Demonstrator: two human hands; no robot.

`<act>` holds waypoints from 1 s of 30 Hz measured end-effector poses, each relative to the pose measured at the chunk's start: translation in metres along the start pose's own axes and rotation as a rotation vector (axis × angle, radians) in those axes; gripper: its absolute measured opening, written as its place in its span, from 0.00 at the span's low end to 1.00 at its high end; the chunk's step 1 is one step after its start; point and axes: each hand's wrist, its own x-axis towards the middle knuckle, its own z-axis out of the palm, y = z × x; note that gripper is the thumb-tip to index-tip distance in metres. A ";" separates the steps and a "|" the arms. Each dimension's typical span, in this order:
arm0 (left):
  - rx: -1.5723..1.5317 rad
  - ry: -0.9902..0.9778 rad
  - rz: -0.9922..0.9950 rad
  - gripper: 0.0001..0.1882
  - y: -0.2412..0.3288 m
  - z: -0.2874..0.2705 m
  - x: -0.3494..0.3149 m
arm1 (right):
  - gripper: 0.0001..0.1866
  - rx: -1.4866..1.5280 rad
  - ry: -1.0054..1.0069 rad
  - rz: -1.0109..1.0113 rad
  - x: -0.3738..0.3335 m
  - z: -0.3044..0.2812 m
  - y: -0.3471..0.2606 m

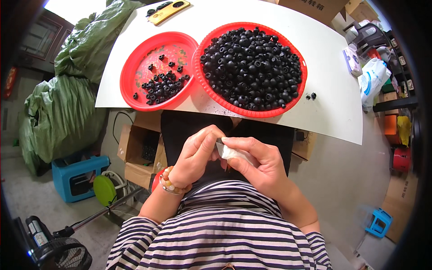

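Over my lap, in front of the table's near edge, my two hands meet. My right hand grips a white-wrapped blade, whose thin grey metal end shows by my left fingertips. My left hand is closed in a pinch beside that metal end; whatever lies in its fingers is hidden. Beyond them on the table, a red basket is heaped with small round black parts, each with a hole or neck. At its left, a shallow red tray carries a smaller group of black parts.
The white table has two loose black parts right of the basket. A yellow phone lies at the far left. Under the table stands an open cardboard box. Green sacks, a blue stool and a fan are at left.
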 end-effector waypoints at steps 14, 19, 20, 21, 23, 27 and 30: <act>0.031 0.033 0.045 0.15 -0.009 -0.003 -0.001 | 0.13 0.005 0.054 0.019 0.001 0.002 0.003; 0.055 0.103 0.134 0.16 -0.012 0.002 0.000 | 0.13 0.013 0.075 -0.005 0.003 0.007 0.001; 0.076 0.129 0.176 0.16 -0.013 0.004 0.001 | 0.13 0.017 0.078 -0.006 0.003 0.007 0.001; 0.097 0.155 0.219 0.16 -0.014 0.005 0.002 | 0.13 0.022 0.082 -0.008 0.003 0.007 0.002; 0.123 0.150 0.213 0.16 -0.013 0.006 0.003 | 0.13 0.045 0.089 -0.010 0.003 0.008 0.004; -0.270 0.130 -0.003 0.17 0.001 0.017 0.004 | 0.15 0.210 0.062 0.069 0.003 0.004 0.010; -0.389 -0.011 0.033 0.18 -0.008 0.006 0.007 | 0.18 0.317 0.079 0.148 0.006 -0.003 0.005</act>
